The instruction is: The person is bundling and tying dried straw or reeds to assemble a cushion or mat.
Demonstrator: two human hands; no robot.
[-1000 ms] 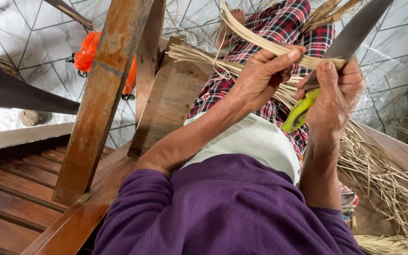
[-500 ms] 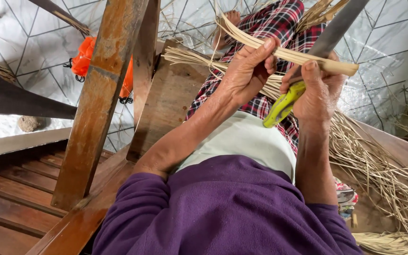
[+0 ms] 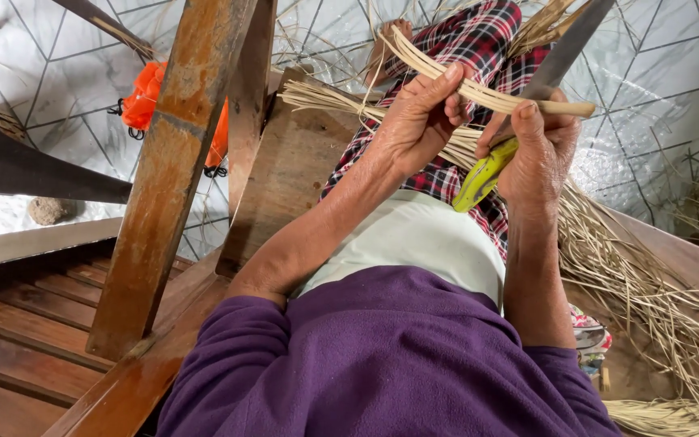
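My left hand [image 3: 421, 121] pinches a pale flat cane strip [image 3: 479, 91] that runs from upper left to the right, over my lap. My right hand [image 3: 535, 150] grips a knife with a yellow-green handle [image 3: 483, 176]; its grey blade [image 3: 569, 50] points up and away, resting against the strip near its right end. The right thumb presses on the strip beside the blade. Both hands hover above my plaid-clothed legs [image 3: 479, 40].
A bundle of dry straw-like strips [image 3: 649, 275] spreads over the floor at right, another bundle [image 3: 325, 97] lies on a wooden board. A slanted wooden post [image 3: 171, 170] stands at left, an orange object [image 3: 143, 93] behind it, wooden slats [image 3: 18, 324] at lower left.
Both hands have lifted slightly and shifted right with the strip and knife. The strip now lies lower in the left fingers, with its cut end showing past the blade.
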